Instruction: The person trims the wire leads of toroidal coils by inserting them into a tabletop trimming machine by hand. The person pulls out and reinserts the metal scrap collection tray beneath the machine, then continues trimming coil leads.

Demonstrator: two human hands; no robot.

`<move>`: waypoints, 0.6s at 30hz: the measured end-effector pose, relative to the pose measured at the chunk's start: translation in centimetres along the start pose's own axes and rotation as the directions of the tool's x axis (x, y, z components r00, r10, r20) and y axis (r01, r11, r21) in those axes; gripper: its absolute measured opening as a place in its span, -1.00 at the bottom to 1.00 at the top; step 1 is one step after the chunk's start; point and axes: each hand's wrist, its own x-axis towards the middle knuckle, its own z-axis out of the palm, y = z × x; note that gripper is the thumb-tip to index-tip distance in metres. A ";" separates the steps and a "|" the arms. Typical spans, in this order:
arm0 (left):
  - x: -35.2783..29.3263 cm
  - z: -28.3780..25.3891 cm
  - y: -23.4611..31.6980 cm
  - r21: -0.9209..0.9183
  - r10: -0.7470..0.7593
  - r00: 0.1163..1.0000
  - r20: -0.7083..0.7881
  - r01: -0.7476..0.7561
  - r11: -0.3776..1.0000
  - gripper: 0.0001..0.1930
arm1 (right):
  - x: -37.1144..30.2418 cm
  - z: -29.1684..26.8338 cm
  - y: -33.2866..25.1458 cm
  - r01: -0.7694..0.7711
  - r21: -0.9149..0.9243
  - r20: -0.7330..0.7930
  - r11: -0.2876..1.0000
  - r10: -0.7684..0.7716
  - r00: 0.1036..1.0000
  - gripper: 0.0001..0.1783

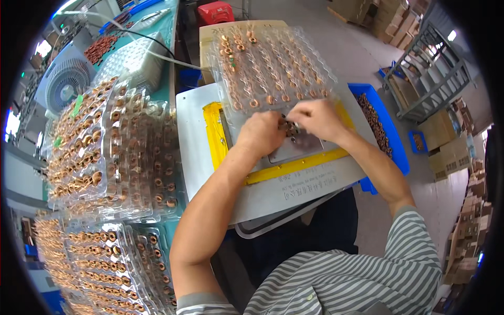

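Observation:
My left hand and my right hand meet over the middle of a white board with yellow tape strips. Fingers of both are bent and closed at the tips. A few small dark pieces show between the fingertips; my fingers hide what each hand pinches. Under them lies a grey, shiny plate. Just beyond my hands, a clear plastic tray holds rows of small copper-coloured coils. Its near edge is close to my knuckles.
At left rise tall stacks of clear trays with copper coils. A white fan stands behind them. To the right is a blue bin of small brown parts. A red stool and a metal cart stand farther off.

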 end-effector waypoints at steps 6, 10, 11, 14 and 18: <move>0.2 0.8 0.8 0.153 0.018 0.998 0.060 -0.027 0.988 -0.77 | 10.4 -0.3 -2.1 0.077 0.037 -0.147 0.996 -0.070 0.987 -0.66; -0.8 -0.4 0.0 0.090 -0.016 0.987 0.159 0.001 0.996 -0.85 | 16.1 4.4 -3.5 0.077 -0.079 0.043 0.994 -0.074 0.996 -0.66; -1.5 0.5 -1.4 0.053 0.033 0.999 0.011 -0.033 0.998 -0.79 | 16.1 5.5 -5.6 -0.021 -0.045 0.125 0.999 0.027 0.992 -0.70; 3.0 3.2 1.4 -0.246 0.184 0.965 -0.188 -0.228 0.942 -0.70 | 18.5 1.4 3.0 -0.022 0.210 -0.022 0.978 0.027 0.999 -0.72; 2.7 0.9 1.5 -0.796 -0.015 0.999 -0.046 -0.028 0.605 -0.73 | 23.0 -2.2 11.9 -0.120 0.239 0.096 0.964 0.099 0.990 -0.61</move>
